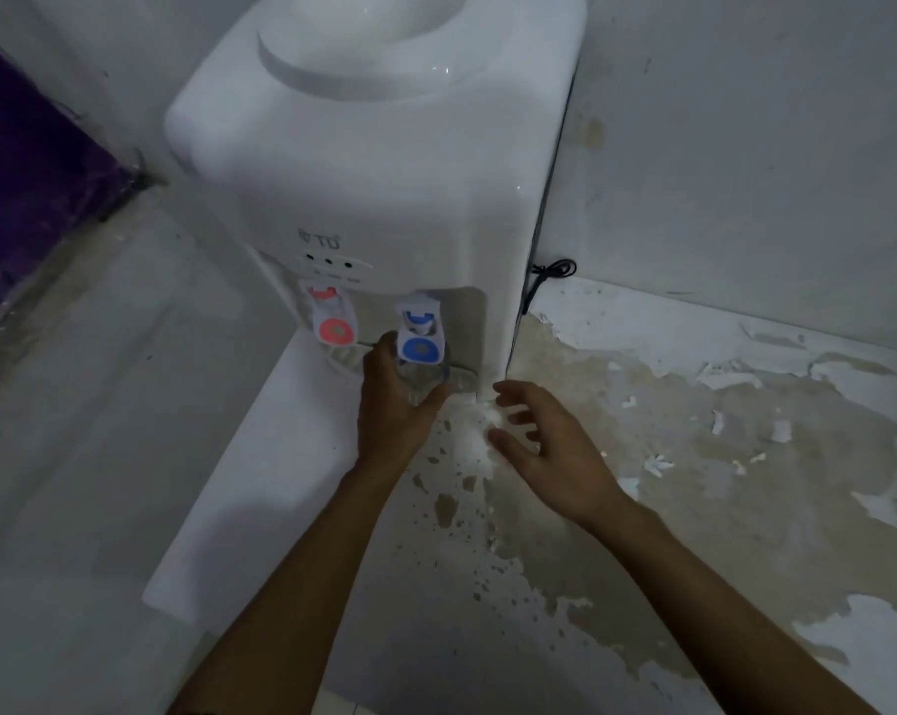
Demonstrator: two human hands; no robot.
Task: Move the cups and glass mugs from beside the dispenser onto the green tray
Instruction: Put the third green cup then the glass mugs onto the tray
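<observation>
A white water dispenser [379,162] stands on a worn white counter [668,456], with a red tap [332,322] and a blue tap [419,335] on its front. My left hand [392,410] is wrapped around a clear glass [425,379] and holds it right under the blue tap. Just to the right of it, my right hand [544,451] hovers above the counter with fingers spread and nothing in it. No green tray and no other cups appear in this view.
A black cord [549,273] hangs at the dispenser's right rear, against the white wall [745,147]. The counter's paint is peeled and stained brown to the right. A purple surface [28,167] lies at the far left, below the counter's left edge.
</observation>
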